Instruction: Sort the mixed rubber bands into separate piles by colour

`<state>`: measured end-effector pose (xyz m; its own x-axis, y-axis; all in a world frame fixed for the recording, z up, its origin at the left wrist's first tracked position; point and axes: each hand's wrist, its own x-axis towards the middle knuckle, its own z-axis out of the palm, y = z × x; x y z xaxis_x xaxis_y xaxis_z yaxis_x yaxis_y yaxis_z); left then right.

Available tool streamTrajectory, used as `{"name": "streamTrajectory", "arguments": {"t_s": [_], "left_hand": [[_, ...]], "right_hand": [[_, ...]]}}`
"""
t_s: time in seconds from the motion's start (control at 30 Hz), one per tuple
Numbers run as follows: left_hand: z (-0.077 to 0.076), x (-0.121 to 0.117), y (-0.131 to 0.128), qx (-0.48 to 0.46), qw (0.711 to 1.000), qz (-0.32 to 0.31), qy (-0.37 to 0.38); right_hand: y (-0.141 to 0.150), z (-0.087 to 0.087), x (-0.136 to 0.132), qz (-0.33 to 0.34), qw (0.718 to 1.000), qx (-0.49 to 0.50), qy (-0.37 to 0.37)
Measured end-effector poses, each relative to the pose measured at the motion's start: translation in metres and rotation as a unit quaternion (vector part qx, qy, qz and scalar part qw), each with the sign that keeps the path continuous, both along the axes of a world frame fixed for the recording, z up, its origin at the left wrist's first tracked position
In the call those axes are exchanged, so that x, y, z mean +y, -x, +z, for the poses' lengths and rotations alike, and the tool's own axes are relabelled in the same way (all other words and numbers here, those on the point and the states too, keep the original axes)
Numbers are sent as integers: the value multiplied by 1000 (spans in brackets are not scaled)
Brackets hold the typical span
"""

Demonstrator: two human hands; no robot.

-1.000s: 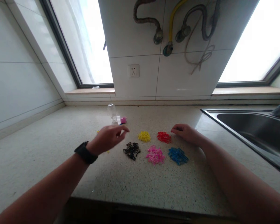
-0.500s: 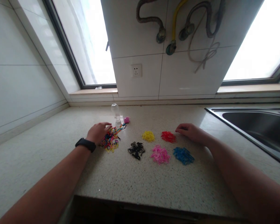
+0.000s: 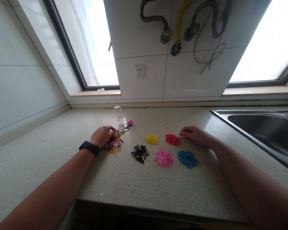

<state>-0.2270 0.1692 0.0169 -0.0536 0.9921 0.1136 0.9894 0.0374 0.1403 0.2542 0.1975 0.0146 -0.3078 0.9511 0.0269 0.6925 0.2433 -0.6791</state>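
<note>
My left hand (image 3: 101, 135), with a black watch on the wrist, rests with curled fingers on a mixed heap of coloured rubber bands (image 3: 115, 143). To its right lie sorted small piles: yellow (image 3: 152, 139), red (image 3: 172, 139), black (image 3: 139, 151), pink (image 3: 163, 157) and blue (image 3: 187, 158). My right hand (image 3: 195, 134) lies on the counter just right of the red pile, fingers curled, its fingertips close to that pile. What its fingers hold, if anything, is hidden.
A small clear bottle (image 3: 118, 114) and a pink cap (image 3: 130, 122) stand behind the mixed heap. A steel sink (image 3: 261, 126) is set into the speckled counter (image 3: 146, 185) at the right. Tiled wall, socket and hoses are behind.
My left hand came down from above the counter and settled on the mixed heap, its fingers closing on the bands. My right hand stayed beside the red pile.
</note>
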Motion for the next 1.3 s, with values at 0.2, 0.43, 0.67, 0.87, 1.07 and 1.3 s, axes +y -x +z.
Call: {"name": "streamTrajectory", "arguments": {"t_s": [0.2, 0.43, 0.67, 0.87, 1.07, 1.3], "left_hand": [[-4, 3, 1, -12, 1000, 0, 0], [-6, 5, 3, -37, 999, 1, 1], [-5, 5, 4, -91, 996, 5, -4], [5, -1, -4, -211, 975, -2, -66], [24, -18, -45, -449, 889, -63, -71], [42, -75, -133, -695, 700, -162, 4]], "right_hand": [[-2, -3, 2, 0, 1000, -5, 3], [-4, -5, 4, 9, 1000, -8, 6], [-4, -4, 4, 14, 1000, -19, -1], [-2, -2, 2, 10, 1000, -15, 3], [-3, -3, 3, 9, 1000, -21, -16], [0, 0, -2, 6, 1000, -11, -4]]}}
